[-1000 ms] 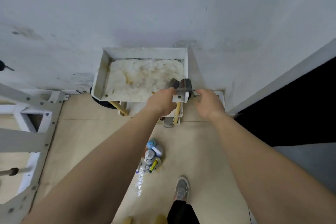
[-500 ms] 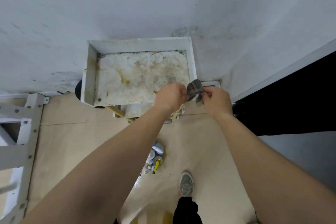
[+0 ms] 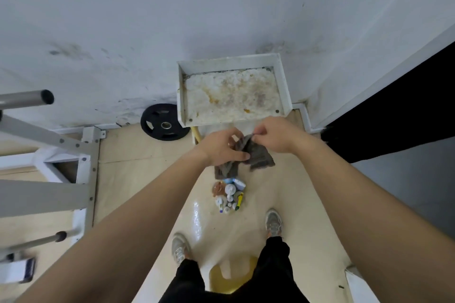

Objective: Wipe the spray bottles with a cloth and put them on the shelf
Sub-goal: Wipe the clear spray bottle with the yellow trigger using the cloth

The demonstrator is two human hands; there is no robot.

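Note:
Both my hands hold a dark grey cloth (image 3: 258, 155) in the air, in front of the white shelf tray (image 3: 181, 91). My left hand (image 3: 221, 146) grips its left part, and my right hand (image 3: 275, 135) pinches its top edge. The cloth hangs down unfolded below my hands. A cluster of several small spray bottles (image 3: 229, 195) stands on the floor below the cloth, between my hands and my feet. The shelf's stained white bottom holds nothing.
A black weight plate (image 3: 162, 125) leans on the wall left of the shelf. A white metal rack (image 3: 73, 167) with bars fills the left side. A yellow container (image 3: 231, 278) sits between my shoes. A dark doorway lies at the right.
The cloth, bunched between my hands before, now hangs open below them. My hands came down and back from the shelf's front edge. The view shifted, bringing the shelf farther right and up.

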